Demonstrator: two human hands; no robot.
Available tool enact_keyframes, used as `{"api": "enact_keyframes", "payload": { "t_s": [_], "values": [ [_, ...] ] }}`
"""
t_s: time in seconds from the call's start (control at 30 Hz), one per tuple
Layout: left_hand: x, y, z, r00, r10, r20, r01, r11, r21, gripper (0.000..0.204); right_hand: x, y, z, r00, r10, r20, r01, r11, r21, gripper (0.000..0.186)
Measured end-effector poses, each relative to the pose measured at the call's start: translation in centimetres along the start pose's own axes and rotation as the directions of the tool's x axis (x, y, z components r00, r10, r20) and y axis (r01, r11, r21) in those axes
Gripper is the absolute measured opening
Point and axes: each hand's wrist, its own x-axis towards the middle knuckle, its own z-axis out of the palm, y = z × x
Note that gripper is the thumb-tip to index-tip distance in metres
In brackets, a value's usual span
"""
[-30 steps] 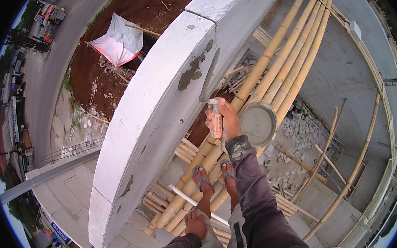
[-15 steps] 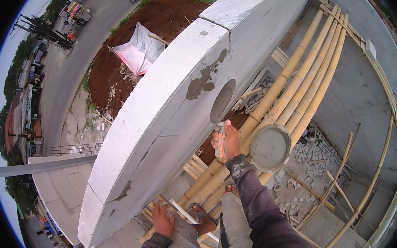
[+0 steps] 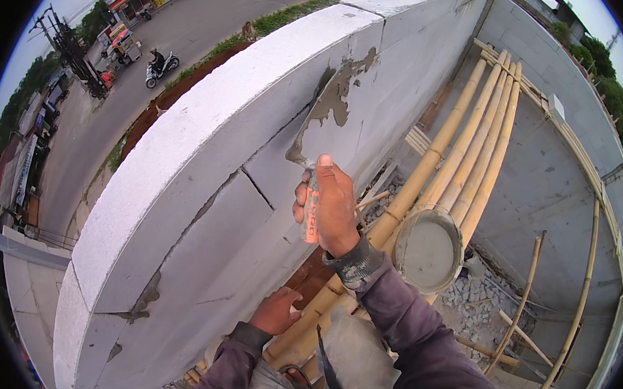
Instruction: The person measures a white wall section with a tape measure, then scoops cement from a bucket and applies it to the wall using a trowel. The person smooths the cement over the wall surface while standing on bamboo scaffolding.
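My right hand (image 3: 333,209) is closed round the orange-and-grey handle of a trowel (image 3: 312,212), held up against the pale block wall (image 3: 250,241). The trowel's blade lies at the wall face and is hard to tell from the wet mortar around it. A smeared grey mortar patch (image 3: 340,95) spreads just above, over a joint between blocks. Low in front of me, my left hand (image 3: 276,312) is empty, fingers apart, close to the wall and the bamboo poles. Right of my right wrist stands a round bucket (image 3: 429,250) of grey mortar.
Long bamboo poles (image 3: 449,139) run beneath me as a scaffold, with rubble (image 3: 473,303) far below on the right. Another block wall (image 3: 560,154) closes the right side. Beyond the wall's top, a road (image 3: 216,14) carries a motorcycle (image 3: 161,68).
My right hand has moved up and left, taking the trowel from beside the bucket to the wall. The left hand has shifted right and up. My view has tilted up toward the road.
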Motion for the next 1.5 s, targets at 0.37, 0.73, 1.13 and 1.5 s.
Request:
{"api": "enact_keyframes", "payload": {
  "t_s": [0.37,0.73,1.13,1.5],
  "values": [
    [2.5,-2.8,-1.1,0.996,0.029,-0.087,-0.016,0.99,0.14,0.043,-10.5,0.7,-8.9,0.998,-0.013,0.062,0.043,0.858,-0.512,0.045],
    [2.1,-1.7,-2.9,0.989,0.099,-0.111,-0.093,0.994,0.062,0.037,-24.1,-6.9,-29.9,0.892,-0.265,-0.366,-0.448,-0.427,-0.785,0.036],
    [-2.2,0.8,-5.3,0.987,0.119,-0.109,-0.096,0.976,0.194,0.044,-21.1,-3.3,-32.4,0.878,0.052,-0.476,-0.295,-0.724,-0.623,0.018],
    [-2.7,0.6,-5.5,0.991,0.073,-0.111,-0.035,0.948,0.318,0.047,-19.6,1.4,-43.5,0.908,-0.292,-0.301,-0.42,-0.611,-0.671,0.029]
  ]
}}
